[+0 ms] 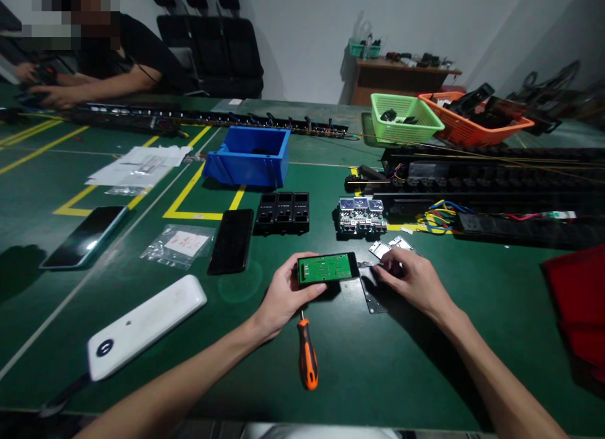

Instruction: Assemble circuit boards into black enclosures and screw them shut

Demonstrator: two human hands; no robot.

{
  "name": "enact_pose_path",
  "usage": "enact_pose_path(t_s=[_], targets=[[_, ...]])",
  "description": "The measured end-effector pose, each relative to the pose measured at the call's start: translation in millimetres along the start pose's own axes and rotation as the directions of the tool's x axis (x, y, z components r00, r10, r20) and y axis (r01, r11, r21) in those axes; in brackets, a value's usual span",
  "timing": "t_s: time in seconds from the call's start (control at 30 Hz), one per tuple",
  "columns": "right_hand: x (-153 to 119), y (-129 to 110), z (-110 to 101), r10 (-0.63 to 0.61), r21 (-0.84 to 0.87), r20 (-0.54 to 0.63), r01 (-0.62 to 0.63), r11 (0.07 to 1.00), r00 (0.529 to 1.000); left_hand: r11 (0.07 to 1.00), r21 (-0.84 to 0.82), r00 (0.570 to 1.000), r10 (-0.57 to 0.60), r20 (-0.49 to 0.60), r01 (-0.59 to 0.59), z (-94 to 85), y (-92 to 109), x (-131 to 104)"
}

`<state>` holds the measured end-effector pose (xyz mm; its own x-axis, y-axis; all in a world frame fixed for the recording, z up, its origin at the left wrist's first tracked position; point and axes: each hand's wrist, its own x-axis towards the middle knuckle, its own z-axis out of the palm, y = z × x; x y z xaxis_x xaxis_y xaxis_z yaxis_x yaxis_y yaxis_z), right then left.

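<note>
My left hand (282,295) grips a black housing with a green circuit board (327,269) facing up in it. Just to its right, the fingers of my right hand (410,276) are pinched over a dark flat plate (373,293) on the table; what they hold, if anything, is too small to make out. Small pale metal plates (399,243) lie just beyond those fingers. Below the housing rests a screwdriver (308,357) with an orange and black handle. Farther back stand a black three-part module (282,213) and a group of circuit boards (362,216).
A blue bin (250,157), a black phone (230,242), a plastic bag (177,247) and a white device (146,325) lie to the left. Black rails with wires (491,206) run along the right, near green (405,121) and orange baskets (496,133). Another person (137,61) sits far left.
</note>
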<state>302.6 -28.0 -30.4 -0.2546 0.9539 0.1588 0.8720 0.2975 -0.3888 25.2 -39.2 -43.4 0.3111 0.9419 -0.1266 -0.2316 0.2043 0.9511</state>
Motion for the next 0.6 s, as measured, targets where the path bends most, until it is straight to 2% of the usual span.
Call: enact_pose_path(t_s=[0.1, 0.2, 0.43, 0.6], targets=[[-4.3, -15.5, 4.1, -0.041, -0.129, 0.063, 0.049, 0.99, 0.997, 0.999, 0.025, 0.999, 0.023, -0.023, -0.022, -0.5, 0.0, 0.4], [-7.0, -25.0, 9.0, -0.055, -0.178, 0.086, 0.069, 0.982, 0.995, 0.998, 0.046, 0.999, 0.04, -0.036, -0.038, 0.0, 0.8, 0.4], [-10.6, -25.2, 15.2, -0.063, 0.043, 0.119, 0.058, 0.997, 0.991, 0.994, 0.099, 0.997, 0.057, -0.047, -0.052, 0.6, 2.6, 0.0], [-10.9, -26.3, 14.8, -0.085, 0.035, 0.116, 0.081, 0.996, 0.99, 0.992, 0.108, 0.996, 0.065, -0.067, -0.058, 0.9, 2.8, 0.6]])
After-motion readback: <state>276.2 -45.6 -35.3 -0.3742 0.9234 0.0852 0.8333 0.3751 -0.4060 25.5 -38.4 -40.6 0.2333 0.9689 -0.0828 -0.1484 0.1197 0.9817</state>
